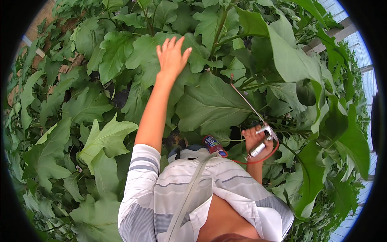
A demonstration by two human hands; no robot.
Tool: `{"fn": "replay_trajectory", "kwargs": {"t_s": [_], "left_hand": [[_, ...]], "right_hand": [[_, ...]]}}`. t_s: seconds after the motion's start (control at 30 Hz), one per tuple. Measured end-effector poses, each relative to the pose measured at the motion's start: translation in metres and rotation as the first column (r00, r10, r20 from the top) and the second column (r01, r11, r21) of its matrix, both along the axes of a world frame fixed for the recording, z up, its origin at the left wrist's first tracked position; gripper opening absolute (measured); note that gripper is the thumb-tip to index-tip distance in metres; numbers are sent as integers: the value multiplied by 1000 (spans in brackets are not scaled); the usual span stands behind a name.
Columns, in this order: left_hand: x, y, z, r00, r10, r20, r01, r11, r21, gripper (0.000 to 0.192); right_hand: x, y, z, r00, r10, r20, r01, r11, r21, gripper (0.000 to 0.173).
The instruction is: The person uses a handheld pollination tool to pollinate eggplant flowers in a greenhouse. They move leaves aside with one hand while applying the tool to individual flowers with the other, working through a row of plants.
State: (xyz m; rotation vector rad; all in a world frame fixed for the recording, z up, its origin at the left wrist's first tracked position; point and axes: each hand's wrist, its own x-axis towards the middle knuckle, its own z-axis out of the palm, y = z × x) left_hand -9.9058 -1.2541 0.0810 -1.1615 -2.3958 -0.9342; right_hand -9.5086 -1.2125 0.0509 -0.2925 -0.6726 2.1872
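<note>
Broad lobed leaves of an eggplant plant [211, 104] spread before me. My left hand [173, 57] reaches up and forward, palm down with fingers apart, over a large leaf, and holds nothing. Lower right, my right hand [257, 140] is closed around a small metal hand sprayer [263, 137]. Its thin bent wand [246, 101] points up and left among the leaves, its tip near a stem. A thin red hose [269, 155] loops from the sprayer below my hand towards my waist. A bottle with a blue and red label [214, 145] sits at my waist beside a pale strap [193, 187].
Thick stems [219, 30] rise ahead, and dense foliage surrounds me on both sides. Large leaves [297, 60] arch high at the right. Beyond them are a beam [338, 33] and a translucent ribbed wall [367, 84]. Bare soil shows at the upper left.
</note>
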Motion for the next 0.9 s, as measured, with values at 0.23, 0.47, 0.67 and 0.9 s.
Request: {"fn": "replay_trajectory", "kwargs": {"t_s": [0.23,0.47,0.67,0.9], "left_hand": [[-3,-41,-91,966,46,254,82,878,-471,52],[-17,-57,-112,956,-108,273,200,921,-335,41],[-56,-84,-112,880,-264,395,406,851,-335,44],[-116,-131,-120,786,-400,471,565,775,-284,43]], "right_hand": [[-105,26,6,956,279,-91,-284,958,-49,56],[-195,12,15,971,239,-21,-240,960,-148,39],[-315,-27,-19,957,62,283,-39,996,-86,23],[-433,-33,-77,845,-75,529,33,996,87,18]]}}
